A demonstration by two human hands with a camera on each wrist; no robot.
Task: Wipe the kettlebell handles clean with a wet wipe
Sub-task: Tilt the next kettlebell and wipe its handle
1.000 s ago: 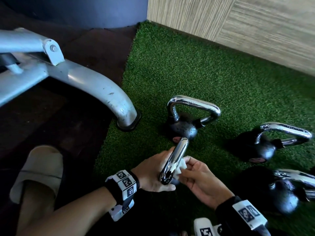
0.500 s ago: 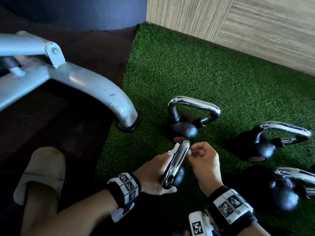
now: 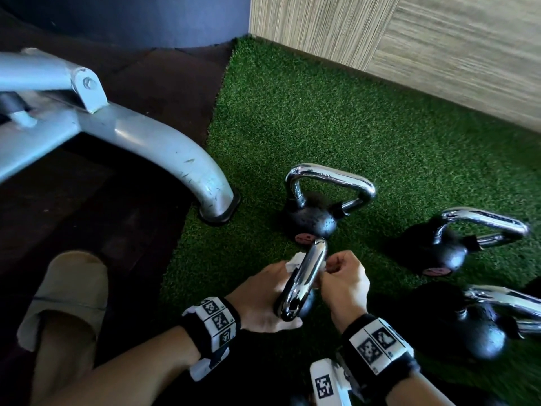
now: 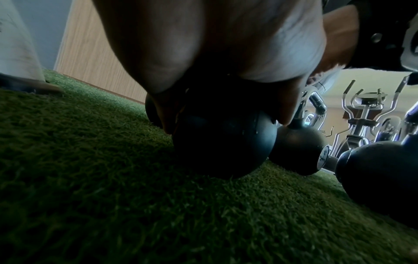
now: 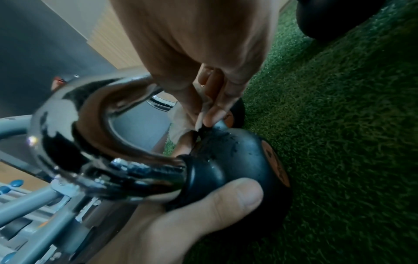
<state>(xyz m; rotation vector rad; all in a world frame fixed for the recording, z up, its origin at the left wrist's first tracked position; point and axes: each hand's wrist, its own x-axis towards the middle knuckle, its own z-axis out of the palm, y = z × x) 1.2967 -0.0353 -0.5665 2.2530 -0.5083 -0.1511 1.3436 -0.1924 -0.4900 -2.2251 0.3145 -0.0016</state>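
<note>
Steadying heavy black kettlebell (image 3: 301, 303) with left hand (image 3: 263, 294) gripping, right hand (image 3: 344, 278) pinching limp white wet wipe (image 5: 181, 123) round slick chrome handle (image 3: 304, 276).

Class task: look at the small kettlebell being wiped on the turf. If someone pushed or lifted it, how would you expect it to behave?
The kettlebell looks like solid metal, so probably heavy for its size. Its ball is round, so it may roll or tip; the left hand steadies it. The chrome handle looks glossy, and droplets show on the ball beside the wet wipe, so likely slippery.
</note>
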